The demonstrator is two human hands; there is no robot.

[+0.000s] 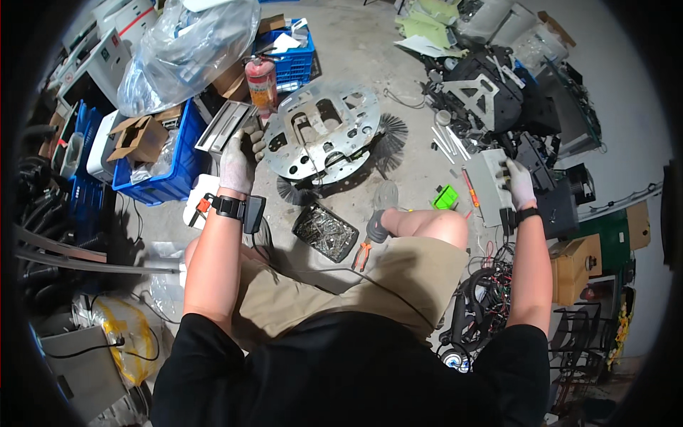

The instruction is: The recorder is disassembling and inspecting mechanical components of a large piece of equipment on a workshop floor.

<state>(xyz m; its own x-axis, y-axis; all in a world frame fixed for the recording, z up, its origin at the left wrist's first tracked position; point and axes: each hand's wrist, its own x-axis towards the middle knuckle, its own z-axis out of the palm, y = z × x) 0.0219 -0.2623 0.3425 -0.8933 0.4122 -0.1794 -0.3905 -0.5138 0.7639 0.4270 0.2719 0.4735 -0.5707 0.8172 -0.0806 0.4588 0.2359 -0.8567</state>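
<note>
My left hand, in a white glove with grey fingertips, is closed on the edge of a silver, box-shaped metal part. Just right of it stands a round metal chassis plate with cut-outs and black bristle brushes at its rim. Far to the right, my gloved right hand curls its fingers over the edge of a light grey flat box. Between my feet lie a black tray of screws and orange-handled pliers.
A red fire extinguisher stands behind my left hand, near blue crates. Black and metal scrap parts pile up at the far right. A green plastic piece, an orange-red tool and tangled cables lie on the right.
</note>
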